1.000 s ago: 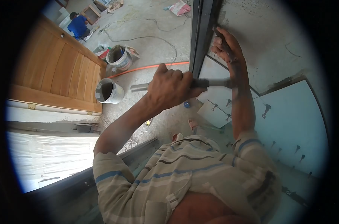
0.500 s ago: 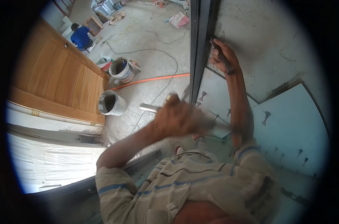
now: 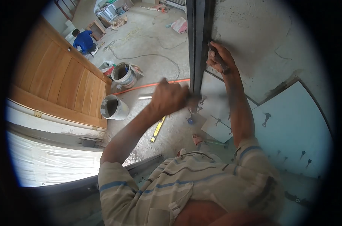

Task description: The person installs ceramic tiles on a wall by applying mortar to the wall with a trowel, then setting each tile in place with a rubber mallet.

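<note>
My left hand [image 3: 170, 97] is closed around a hammer [image 3: 145, 97]; its pale handle end sticks out to the left, while the far end is smeared by motion on the right. My right hand [image 3: 222, 58] grips a dark chisel [image 3: 219, 58], its upper end close to the wall beside the dark upright frame [image 3: 196, 45]. The chisel's butt end points back toward my wrist. Below my left hand, a yellow spirit level [image 3: 157, 130] lies on the floor.
Pale tiles [image 3: 291, 124] with several levelling clips spread at right. Two buckets [image 3: 120, 109] stand near a wooden door [image 3: 58, 71]. An orange hose [image 3: 152, 86] and cables cross the floor. A person in blue [image 3: 84, 41] crouches farther back.
My left hand has moved up and slightly left with the hammer, uncovering more of the spirit level. My right hand keeps the chisel by the frame; the whole view has shifted a little.
</note>
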The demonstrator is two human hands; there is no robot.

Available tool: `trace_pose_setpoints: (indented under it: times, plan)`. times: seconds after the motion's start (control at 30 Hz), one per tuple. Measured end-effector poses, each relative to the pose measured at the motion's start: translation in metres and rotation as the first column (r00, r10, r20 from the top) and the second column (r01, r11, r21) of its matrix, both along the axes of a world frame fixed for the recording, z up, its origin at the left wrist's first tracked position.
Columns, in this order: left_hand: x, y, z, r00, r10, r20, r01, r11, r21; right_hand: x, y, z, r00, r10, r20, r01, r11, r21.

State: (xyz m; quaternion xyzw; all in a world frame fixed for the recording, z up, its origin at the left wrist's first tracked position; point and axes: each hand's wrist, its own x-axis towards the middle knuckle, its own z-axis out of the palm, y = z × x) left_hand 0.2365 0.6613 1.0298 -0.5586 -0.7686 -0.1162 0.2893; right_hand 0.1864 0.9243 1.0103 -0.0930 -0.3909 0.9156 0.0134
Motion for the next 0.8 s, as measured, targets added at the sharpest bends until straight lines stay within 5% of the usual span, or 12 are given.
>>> trace_pose_setpoints:
  times: [0.07,0.13,0.27,0.6,0.8]
  plan:
    - [0.001,0.000,0.005,0.982,0.135,0.131,-0.122,0.987,-0.100,0.000,0.003,-0.002,1.000,0.005,0.006,-0.005,1.000,0.013]
    - [0.018,-0.004,0.004,0.988,0.026,0.150,-0.024,1.000,-0.021,0.002,0.000,-0.007,1.000,-0.006,0.008,0.006,1.000,0.012]
    - [0.043,-0.018,0.027,0.978,-0.193,-0.077,0.198,0.978,0.061,0.018,-0.007,0.000,0.998,0.020,-0.061,-0.021,1.000,-0.016]
    - [0.038,-0.021,0.019,0.993,-0.118,-0.004,0.118,0.991,0.066,0.015,-0.009,0.016,1.000,0.002,-0.023,-0.002,1.000,0.014]
    - [0.032,-0.012,0.028,0.964,-0.256,-0.069,0.262,0.961,0.090,0.009,-0.009,0.012,0.999,-0.049,0.017,0.049,0.999,-0.002]
